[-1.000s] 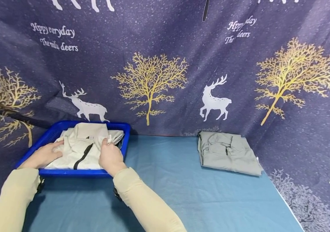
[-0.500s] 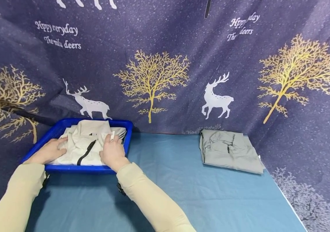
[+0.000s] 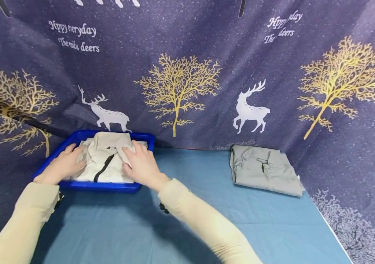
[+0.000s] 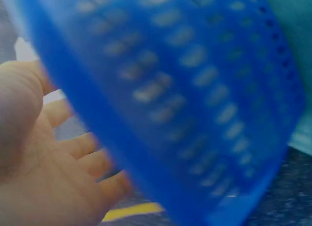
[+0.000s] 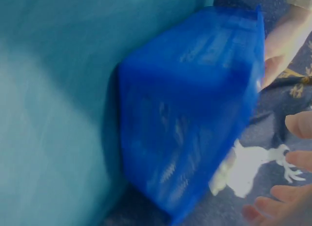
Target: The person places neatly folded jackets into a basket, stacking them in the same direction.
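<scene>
A folded off-white garment [image 3: 103, 165] with a black strip down its front lies in the blue plastic basket [image 3: 108, 187]. My left hand [image 3: 62, 165] is at the garment's left side, fingers loosely extended over the basket. In the left wrist view, the left fingers [image 4: 80, 145] reach past the basket's rim. My right hand [image 3: 142, 161] is at the garment's right side with its fingers spread, overlapping the cloth there. The right wrist view has the right fingers [image 5: 273, 204] apart from each other, with nothing between them. Part of the garment's right edge is hidden behind that hand.
A folded grey garment [image 3: 266, 170] lies at the right of the blue-covered table [image 3: 187, 205]. Behind stands a dark purple curtain [image 3: 200, 36] printed with deer and golden trees. More folded cloth shows beneath the off-white garment.
My right hand has let go of the garment's right edge, which it pinched earlier, and its fingers have spread. My left hand stays at the left side. The head view has shifted slightly.
</scene>
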The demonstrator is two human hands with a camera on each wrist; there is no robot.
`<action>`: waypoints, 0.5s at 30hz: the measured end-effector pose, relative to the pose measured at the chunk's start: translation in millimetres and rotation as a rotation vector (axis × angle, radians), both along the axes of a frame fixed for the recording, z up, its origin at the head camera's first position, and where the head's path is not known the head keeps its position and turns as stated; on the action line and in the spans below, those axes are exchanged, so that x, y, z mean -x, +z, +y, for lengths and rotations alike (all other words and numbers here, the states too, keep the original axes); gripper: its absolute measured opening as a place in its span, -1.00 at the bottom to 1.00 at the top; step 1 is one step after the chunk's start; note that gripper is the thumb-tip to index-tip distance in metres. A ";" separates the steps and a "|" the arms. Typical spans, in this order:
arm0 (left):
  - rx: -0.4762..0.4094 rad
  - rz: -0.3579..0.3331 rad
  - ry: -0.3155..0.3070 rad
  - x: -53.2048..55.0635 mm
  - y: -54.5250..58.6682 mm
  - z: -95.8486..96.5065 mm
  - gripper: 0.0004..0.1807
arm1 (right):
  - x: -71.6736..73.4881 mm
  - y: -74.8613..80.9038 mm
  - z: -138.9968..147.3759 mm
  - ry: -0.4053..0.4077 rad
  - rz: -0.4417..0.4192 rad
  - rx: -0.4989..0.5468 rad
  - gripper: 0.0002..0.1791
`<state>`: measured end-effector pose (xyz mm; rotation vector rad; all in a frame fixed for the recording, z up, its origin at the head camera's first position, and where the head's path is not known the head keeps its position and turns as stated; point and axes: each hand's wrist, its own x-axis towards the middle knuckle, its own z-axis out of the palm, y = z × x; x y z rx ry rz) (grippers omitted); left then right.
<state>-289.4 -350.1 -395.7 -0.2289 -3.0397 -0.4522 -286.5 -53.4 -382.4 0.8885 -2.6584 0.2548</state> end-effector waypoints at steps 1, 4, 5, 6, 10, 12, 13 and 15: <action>0.003 0.015 -0.010 -0.9 1.7 5.1 -0.29 | -0.6 2.5 7.6 0.028 0.014 0.005 -0.44; -0.022 0.074 -0.043 -3.4 7.2 21.5 -0.31 | -2.4 6.9 31.6 0.092 0.063 0.028 -0.47; -0.034 0.096 -0.057 -4.1 8.9 27.3 -0.31 | -3.1 7.5 39.9 0.107 0.073 0.042 -0.48; -0.052 0.115 -0.077 -4.8 10.7 33.6 -0.32 | -3.7 7.5 48.4 0.121 0.076 0.057 -0.48; -0.120 0.183 -0.154 -7.0 14.6 60.5 -0.36 | -8.5 5.3 82.9 0.137 0.054 0.084 -0.48; -0.144 0.205 -0.191 -9.0 15.7 75.5 -0.36 | -11.7 2.9 100.0 0.135 0.019 0.098 -0.48; -0.150 0.224 -0.213 -9.6 15.5 83.0 -0.36 | -13.7 1.5 108.7 0.135 0.001 0.109 -0.48; -0.166 0.251 -0.248 -11.7 15.5 98.9 -0.36 | -17.2 -2.5 126.2 0.136 -0.024 0.136 -0.49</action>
